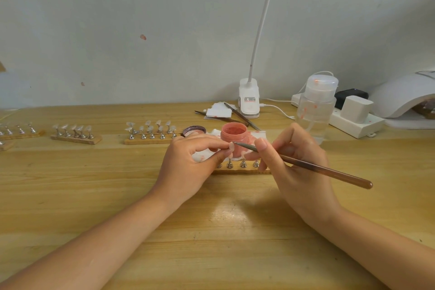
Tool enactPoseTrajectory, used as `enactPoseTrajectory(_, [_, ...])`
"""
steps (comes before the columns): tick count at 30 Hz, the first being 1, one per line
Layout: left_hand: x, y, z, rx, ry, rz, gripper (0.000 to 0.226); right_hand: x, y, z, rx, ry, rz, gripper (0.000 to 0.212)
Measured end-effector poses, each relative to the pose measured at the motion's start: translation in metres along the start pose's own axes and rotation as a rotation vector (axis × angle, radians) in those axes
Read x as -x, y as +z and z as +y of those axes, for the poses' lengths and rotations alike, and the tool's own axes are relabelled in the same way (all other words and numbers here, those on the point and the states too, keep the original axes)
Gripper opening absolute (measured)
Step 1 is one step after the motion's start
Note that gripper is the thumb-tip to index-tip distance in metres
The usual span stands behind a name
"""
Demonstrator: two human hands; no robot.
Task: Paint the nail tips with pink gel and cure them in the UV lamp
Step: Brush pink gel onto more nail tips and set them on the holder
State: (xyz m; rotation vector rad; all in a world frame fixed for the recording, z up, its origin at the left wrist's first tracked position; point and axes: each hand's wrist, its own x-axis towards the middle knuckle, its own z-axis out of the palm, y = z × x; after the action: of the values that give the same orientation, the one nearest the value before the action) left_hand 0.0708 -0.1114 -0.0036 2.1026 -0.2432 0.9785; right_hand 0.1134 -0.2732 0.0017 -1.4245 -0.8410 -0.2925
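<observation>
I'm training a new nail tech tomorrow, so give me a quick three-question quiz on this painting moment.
1. True or false: the pink gel jar is open.
2. Which hand holds the brush? A) left hand B) right hand
3. Fill in: the left hand pinches a ____ at the brush's bristle end.

Key:
1. True; its lid lies beside it.
2. B; the right hand grips the brush.
3. Nail tip.
</observation>
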Motion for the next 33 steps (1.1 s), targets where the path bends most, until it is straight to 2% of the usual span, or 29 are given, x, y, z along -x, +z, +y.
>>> enactPoseTrajectory(5, [-0.0001, 0.0010, -0.0003, 0.008, -0.020, -0.003, 0.011, 0.0036, -0.0043, 0.0008, 0.064, -0.024, 0.010, 0.039])
enactPoseTrajectory(10, [-0.0013, 0.0009, -0.0007, -0.005, -0.006, -0.016, 0.011, -0.0004, -0.0010, 0.0001, 0.117, -0.035, 0.035, 0.034])
enactPoseTrajectory(13, [-0.0013, 0.0011, -0.0015, -0.010, 0.000, -0.008, 0.013, 0.0023, -0.0020, 0.0013, 0.065, -0.013, -0.019, 0.037])
enactPoseTrajectory(20, [-0.0015, 0.0020, -0.0029, -0.014, 0.007, -0.008, 0.014, -0.0002, -0.0022, 0.0023, 0.119, -0.045, -0.006, 0.041])
enactPoseTrajectory(22, [-0.0016, 0.0020, -0.0037, -0.026, 0.010, 0.006, 0.019, 0.0017, -0.0027, 0.0033, 0.082, -0.017, -0.045, 0.036])
enactPoseTrajectory(27, [-0.0011, 0.0010, -0.0027, -0.005, -0.007, -0.011, 0.011, 0.0000, -0.0015, 0.0022, 0.105, -0.052, 0.013, 0.033])
enactPoseTrajectory(33, [-0.0008, 0.0013, 0.0008, 0.050, -0.057, 0.008, 0.011, 0.0022, -0.0027, 0.0027, 0.048, 0.005, -0.026, 0.038])
